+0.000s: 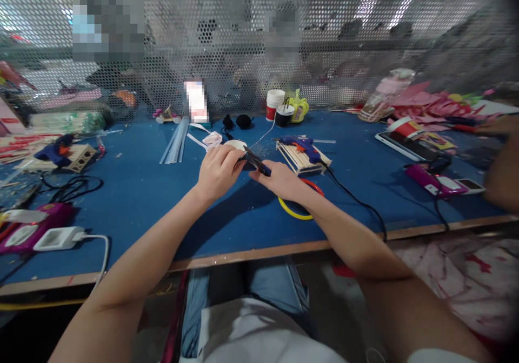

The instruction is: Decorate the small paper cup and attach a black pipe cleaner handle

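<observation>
My right hand [280, 180] is closed around dark-handled pliers [254, 161], their jaws pointing left toward my other hand. My left hand [219, 172] has its fingers pressed together at the jaws, and what they pinch is hidden. Just behind these fingers shows a white round piece [236, 145]; I cannot tell whether it is held or lies on the table. A thin pale strand [265, 134] runs from near it to a black-and-white cup [284, 115]. Both hands are above the middle of the blue table [243, 228].
Right of my hands, a blue glue gun [300, 148] rests on a wooden stick rack [295, 160], its cord trailing to the front edge. A yellow ring [294, 212] lies beneath my right wrist. Clear glue sticks [175, 142] lie left. A perforated metal screen [243, 44] stands behind.
</observation>
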